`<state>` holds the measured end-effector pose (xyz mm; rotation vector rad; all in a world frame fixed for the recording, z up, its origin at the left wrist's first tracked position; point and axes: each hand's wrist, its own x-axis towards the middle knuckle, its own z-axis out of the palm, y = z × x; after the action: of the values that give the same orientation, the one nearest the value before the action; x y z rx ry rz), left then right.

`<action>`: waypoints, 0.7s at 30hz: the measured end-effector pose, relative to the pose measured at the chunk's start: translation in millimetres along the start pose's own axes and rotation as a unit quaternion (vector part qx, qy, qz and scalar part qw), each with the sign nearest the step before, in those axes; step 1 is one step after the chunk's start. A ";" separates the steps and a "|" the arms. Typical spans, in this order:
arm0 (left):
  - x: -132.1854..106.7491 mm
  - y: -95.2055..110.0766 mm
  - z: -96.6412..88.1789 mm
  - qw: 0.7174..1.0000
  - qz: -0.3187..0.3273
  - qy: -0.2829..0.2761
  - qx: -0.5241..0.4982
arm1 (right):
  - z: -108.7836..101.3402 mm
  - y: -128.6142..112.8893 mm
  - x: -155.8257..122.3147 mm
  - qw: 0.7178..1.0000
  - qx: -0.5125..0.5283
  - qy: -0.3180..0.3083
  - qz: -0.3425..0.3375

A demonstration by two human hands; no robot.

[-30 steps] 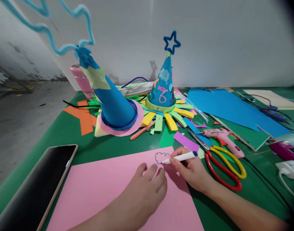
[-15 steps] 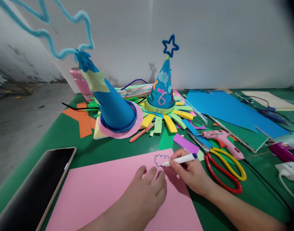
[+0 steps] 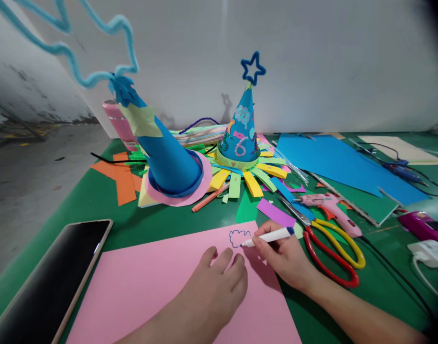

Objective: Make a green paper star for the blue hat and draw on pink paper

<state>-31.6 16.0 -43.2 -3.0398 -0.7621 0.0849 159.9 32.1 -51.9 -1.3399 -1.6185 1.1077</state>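
Note:
A sheet of pink paper (image 3: 140, 277) lies on the green table in front of me. My right hand (image 3: 279, 251) grips a white marker (image 3: 271, 236) with a dark blue end, its tip touching the sheet near the far right corner. There, a wavy blue cloud-like outline (image 3: 236, 239) shows, with its right side partly undrawn or hidden by the fingers. My left hand (image 3: 219, 286) rests on the paper just below the outline, fingers spread and slightly bent, holding nothing.
Red-and-yellow-handled scissors (image 3: 333, 248) and a pink glue gun (image 3: 333, 208) lie to the right. A phone (image 3: 54, 277) lies at the left. Behind stand a blue cone hat (image 3: 172, 162) with a pink brim and a decorated cone hat (image 3: 243, 129). Blue paper (image 3: 333, 157) lies at back right.
The marker tip has shifted very slightly along the lower edge of the outline. Both hands stay in nearly the same place, and the whole view has drifted a little.

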 end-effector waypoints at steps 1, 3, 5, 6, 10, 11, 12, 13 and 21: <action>0.0 0.1 0.9 1.000 -0.001 0.001 -0.001 | 0.0 0.3 0.0 1.000 0.001 0.000 -0.001; -0.1 0.3 1.7 1.000 -0.002 0.003 -0.002 | -0.1 0.5 -0.1 1.000 -0.001 0.000 -0.002; -0.1 0.3 1.1 1.000 -0.002 0.002 -0.003 | 0.1 0.5 -0.2 1.000 -0.001 0.000 -0.004; -0.1 0.3 0.2 1.000 -0.002 0.001 -0.004 | 0.2 0.4 -0.3 1.000 0.000 0.000 -0.004; -0.1 -0.2 -4.1 1.000 -0.001 -0.011 -0.004 | 0.6 -0.3 -0.6 1.000 0.003 0.003 0.002; -0.2 -0.3 -4.9 1.000 0.000 -0.013 -0.003 | 0.5 -0.7 -0.6 1.000 0.003 0.004 0.003; -0.2 -0.4 -5.3 1.000 0.002 -0.014 -0.003 | 0.3 -1.1 -0.5 1.000 0.002 0.004 0.003; -0.2 -0.4 -5.4 1.000 0.004 -0.014 -0.002 | 0.1 -1.5 -0.5 1.000 0.002 0.003 0.004; -0.3 -0.2 -2.5 1.000 -0.002 -0.006 0.005 | 0.0 0.8 -0.6 1.000 0.009 0.003 0.004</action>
<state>-31.9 16.1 -40.6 -3.0316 -0.7666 0.1072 160.2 31.6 -52.6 -1.3368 -1.5959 1.1196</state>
